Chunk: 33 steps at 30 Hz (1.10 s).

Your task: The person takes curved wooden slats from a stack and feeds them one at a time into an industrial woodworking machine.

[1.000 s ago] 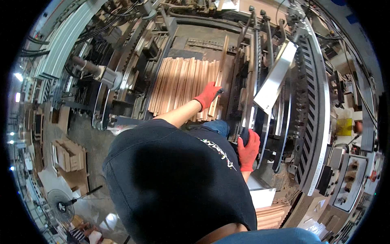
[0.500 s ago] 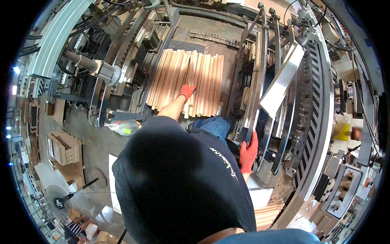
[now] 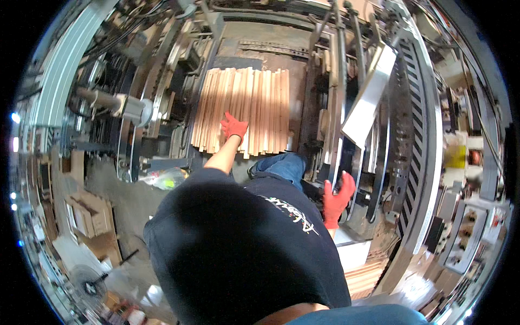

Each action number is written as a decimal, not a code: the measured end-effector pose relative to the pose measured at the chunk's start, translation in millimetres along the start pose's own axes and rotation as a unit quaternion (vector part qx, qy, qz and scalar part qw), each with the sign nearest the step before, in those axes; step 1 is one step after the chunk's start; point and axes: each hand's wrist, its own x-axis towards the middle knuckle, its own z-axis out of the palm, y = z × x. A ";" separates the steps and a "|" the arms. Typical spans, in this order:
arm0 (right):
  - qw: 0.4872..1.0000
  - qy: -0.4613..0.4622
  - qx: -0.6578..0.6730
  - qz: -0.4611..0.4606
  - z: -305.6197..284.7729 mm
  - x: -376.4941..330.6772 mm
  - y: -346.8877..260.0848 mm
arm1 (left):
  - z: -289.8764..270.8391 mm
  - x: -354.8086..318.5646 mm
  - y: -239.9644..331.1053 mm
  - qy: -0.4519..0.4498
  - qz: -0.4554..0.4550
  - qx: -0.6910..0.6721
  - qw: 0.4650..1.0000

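Observation:
A layer of pale wooden strips [image 3: 265, 103] lies side by side within the machine frame, their near ends uneven. Over the near middle of these strips is my left hand [image 3: 234, 128], in a red glove, fingers apart and nothing held. Whether it touches the wood I cannot tell. At the right, my right hand [image 3: 338, 200], also red-gloved, is raised beside a metal rail [image 3: 334, 108] near its lower end. Its thumb and fingers are spread, with no object between them.
A tilted white metal box-like bar [image 3: 369, 97] hangs above the right rails. At left, a cylinder with a round pad [image 3: 142, 112] juts inward. A plastic bag [image 3: 165, 177] lies left of my arm, and a cardboard box [image 3: 89, 215] stands on the floor. More strips [image 3: 365, 279] sit lower right.
My left hand has shifted left across the strips, and its fingers have spread. My right hand has come off the rail's end and opened. The whole view has shifted slightly.

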 end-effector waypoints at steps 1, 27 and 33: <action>0.995 0.054 0.068 0.040 -4.9 1.3 -0.9 | 1.4 -6.2 14.4 0.058 0.039 -0.021 0.997; 0.980 0.034 -0.034 -0.192 -210.4 113.9 -92.0 | -272.7 -347.6 281.8 -0.392 0.774 -0.391 0.307; 0.981 0.048 0.168 -0.083 -157.5 68.1 -89.1 | -273.9 -343.4 280.8 -0.370 0.765 -0.400 0.343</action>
